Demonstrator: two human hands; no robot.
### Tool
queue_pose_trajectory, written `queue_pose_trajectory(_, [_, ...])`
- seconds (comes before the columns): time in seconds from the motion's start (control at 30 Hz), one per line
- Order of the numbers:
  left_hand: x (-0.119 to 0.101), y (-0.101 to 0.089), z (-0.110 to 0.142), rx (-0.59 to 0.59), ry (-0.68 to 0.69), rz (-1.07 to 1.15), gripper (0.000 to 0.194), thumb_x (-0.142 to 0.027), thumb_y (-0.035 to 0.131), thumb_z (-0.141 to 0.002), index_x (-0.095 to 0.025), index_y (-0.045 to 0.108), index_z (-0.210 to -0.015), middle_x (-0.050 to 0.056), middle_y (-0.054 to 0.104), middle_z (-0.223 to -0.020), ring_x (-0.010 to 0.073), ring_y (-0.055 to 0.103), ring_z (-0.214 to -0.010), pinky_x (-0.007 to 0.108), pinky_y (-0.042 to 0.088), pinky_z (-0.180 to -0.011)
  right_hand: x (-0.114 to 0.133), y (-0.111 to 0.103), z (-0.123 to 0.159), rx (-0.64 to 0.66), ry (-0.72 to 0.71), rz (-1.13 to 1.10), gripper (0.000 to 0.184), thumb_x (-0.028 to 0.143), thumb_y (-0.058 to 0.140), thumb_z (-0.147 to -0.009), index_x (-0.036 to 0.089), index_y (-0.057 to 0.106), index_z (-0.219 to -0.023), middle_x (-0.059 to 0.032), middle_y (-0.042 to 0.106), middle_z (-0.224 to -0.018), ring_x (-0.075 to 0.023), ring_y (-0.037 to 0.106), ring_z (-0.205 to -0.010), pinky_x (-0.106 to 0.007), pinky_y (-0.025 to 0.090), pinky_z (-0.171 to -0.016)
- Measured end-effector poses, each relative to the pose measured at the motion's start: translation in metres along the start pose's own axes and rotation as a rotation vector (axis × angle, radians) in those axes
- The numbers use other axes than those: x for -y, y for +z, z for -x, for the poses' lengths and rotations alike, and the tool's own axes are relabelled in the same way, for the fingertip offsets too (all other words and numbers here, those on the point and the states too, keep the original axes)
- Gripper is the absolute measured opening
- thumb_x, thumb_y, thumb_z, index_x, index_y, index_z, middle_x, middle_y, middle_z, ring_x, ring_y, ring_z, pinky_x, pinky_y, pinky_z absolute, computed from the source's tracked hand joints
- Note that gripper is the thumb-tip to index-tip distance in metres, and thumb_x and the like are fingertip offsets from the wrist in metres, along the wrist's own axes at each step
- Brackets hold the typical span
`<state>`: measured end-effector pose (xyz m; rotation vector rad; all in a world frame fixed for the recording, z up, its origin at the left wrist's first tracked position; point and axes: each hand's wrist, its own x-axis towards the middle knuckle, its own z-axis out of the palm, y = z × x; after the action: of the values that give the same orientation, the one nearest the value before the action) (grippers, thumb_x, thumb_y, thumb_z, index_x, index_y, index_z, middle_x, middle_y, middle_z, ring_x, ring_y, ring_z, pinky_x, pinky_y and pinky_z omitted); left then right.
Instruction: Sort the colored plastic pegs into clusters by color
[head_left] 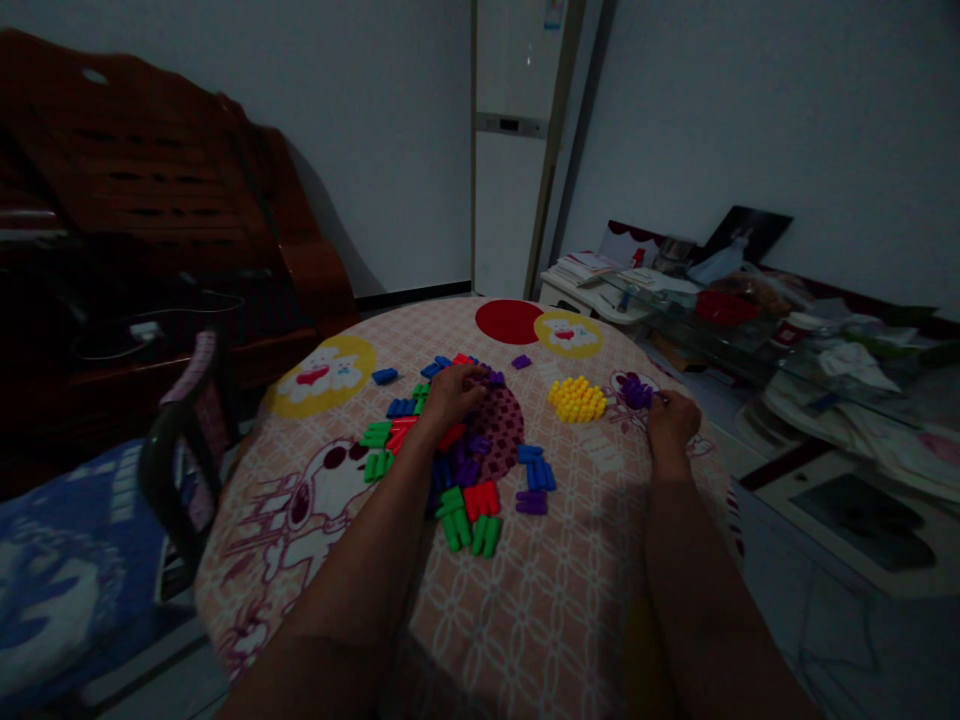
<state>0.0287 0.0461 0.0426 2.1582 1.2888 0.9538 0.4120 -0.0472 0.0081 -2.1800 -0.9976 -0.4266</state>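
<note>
Purple cluster, head view: over on the right side of the desk, beyond the yellow cluster, and right at the fingertips of the right hand.
Right hand: fingers drawn in close together at the cluster's right edge; whether a piece is pinched between them, I cannot tell from here.
Left hand: reaching over the far part of the mixed pile, fingers curved down by some purple pieces; their tips are too dim to read, so no telling whether they grip anything.
Mixed pile: green pieces and red pieces at the near end, blue and purple crowded in behind, all close under the left forearm.
Strays: one lone purple piece lies apart on the far side; blue pieces sit right of the pile, with another purple piece just nearer.
Good grip: a light pinch across one piece's sides looks best, lifting straight up so its neighbours don't get dragged.
Right-side care: small, gentle moves at the cluster, I'd say; a heavy push could scatter it.
Left-side care: wrist and forearm want to ride high, clear of the green and red.
Colour check: dim light brings blue and purple close, so a careful look before pinching pays off.
</note>
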Motion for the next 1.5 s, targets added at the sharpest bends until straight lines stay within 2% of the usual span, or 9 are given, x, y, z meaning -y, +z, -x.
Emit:
queue_pose_trajectory(0.4, [0.005,-0.009,-0.002,0.111,0.018,-0.056,0.035,-0.016,0.066,-0.074,-0.019,0.076,-0.107,0.006,0.078,-0.101,0.0230,0.072,-0.092,0.035,0.056,-0.089,0.010,-0.008,0.003,0.106,0.053,0.111,0.035,0.024,0.053,-0.085,0.011,0.080,-0.103,-0.0214,0.074,-0.096,-0.0313,0.066,-0.086,-0.040,0.046,-0.075])
queue_pose_trajectory(0.57, [0.006,-0.019,0.000,0.167,0.039,-0.160,0.033,-0.014,0.063,-0.073,-0.018,0.078,-0.102,0.006,0.078,-0.098,0.0236,0.071,-0.091,0.033,0.055,-0.086,0.014,-0.011,0.005,-0.095,0.038,0.037,0.040,0.028,0.049,-0.088,0.009,0.077,-0.110,-0.0229,0.072,-0.096,-0.0336,0.066,-0.088,-0.042,0.045,-0.075])
queue_pose_trajectory(0.67, [0.012,-0.028,0.002,0.286,0.032,-0.241,0.030,-0.012,0.067,-0.065,-0.021,0.080,-0.090,0.004,0.078,-0.090,0.0239,0.070,-0.087,0.030,0.054,-0.082,0.021,-0.011,0.006,-0.180,-0.025,-0.055,0.037,0.027,0.045,-0.090,0.011,0.076,-0.105,-0.0221,0.072,-0.098,-0.0332,0.066,-0.091,-0.042,0.045,-0.078])
queue_pose_trajectory(0.8, [0.018,-0.028,0.005,0.399,-0.005,-0.279,0.029,-0.008,0.067,-0.057,-0.024,0.078,-0.078,0.001,0.076,-0.077,0.0211,0.068,-0.075,0.026,0.051,-0.070,0.031,-0.008,0.007,-0.156,-0.139,-0.120,0.032,0.024,0.043,-0.091,0.012,0.073,-0.095,-0.0209,0.072,-0.096,-0.0317,0.065,-0.093,-0.041,0.045,-0.082])
queue_pose_trajectory(0.97, [0.017,-0.021,0.006,0.338,0.003,-0.333,0.016,-0.012,0.070,-0.061,-0.020,0.072,-0.075,0.003,0.072,-0.075,0.0197,0.065,-0.072,0.025,0.049,-0.066,0.051,-0.008,0.016,-0.105,-0.204,-0.189,0.027,0.025,0.045,-0.089,0.015,0.070,-0.090,-0.0178,0.072,-0.093,-0.0278,0.065,-0.089,-0.038,0.046,-0.081])
queue_pose_trajectory(1.13, [0.001,-0.013,0.004,0.245,0.066,-0.081,0.013,-0.018,0.069,-0.069,-0.019,0.069,-0.082,0.002,0.071,-0.077,0.0186,0.064,-0.074,0.027,0.051,-0.069,0.096,-0.016,0.043,0.090,-0.353,-0.452,0.025,0.032,0.050,-0.088,0.019,0.069,-0.079,-0.0111,0.073,-0.085,-0.0230,0.065,-0.082,-0.034,0.049,-0.079])
queue_pose_trajectory(1.23, [-0.018,0.001,0.003,0.182,0.110,0.135,0.017,-0.023,0.066,-0.074,-0.017,0.068,-0.090,0.002,0.071,-0.081,0.0177,0.065,-0.076,0.028,0.052,-0.070,0.126,-0.020,0.064,0.405,-0.384,-0.724,0.029,0.044,0.057,-0.086,0.021,0.071,-0.075,-0.0050,0.072,-0.076,-0.0193,0.064,-0.070,-0.031,0.051,-0.069])
queue_pose_trajectory(1.33, [-0.034,0.019,0.003,0.120,0.091,0.288,0.021,-0.023,0.067,-0.074,-0.017,0.067,-0.094,0.002,0.071,-0.081,0.0168,0.065,-0.074,0.027,0.052,-0.068,0.143,-0.020,0.077,0.697,-0.281,-0.937,0.030,0.049,0.069,-0.076,0.020,0.074,-0.083,-0.0022,0.071,-0.073,-0.0179,0.063,-0.063,-0.029,0.050,-0.056])
queue_pose_trajectory(1.5, [-0.043,0.037,0.007,0.104,0.067,0.443,0.024,-0.023,0.070,-0.075,-0.016,0.064,-0.097,0.004,0.071,-0.083,0.0168,0.067,-0.075,0.026,0.052,-0.067,0.147,-0.021,0.078,0.831,-0.091,-1.103,0.038,0.043,0.077,-0.063,0.020,0.068,-0.091,0.0013,0.067,-0.068,-0.0155,0.060,-0.054,-0.026,0.050,-0.046])
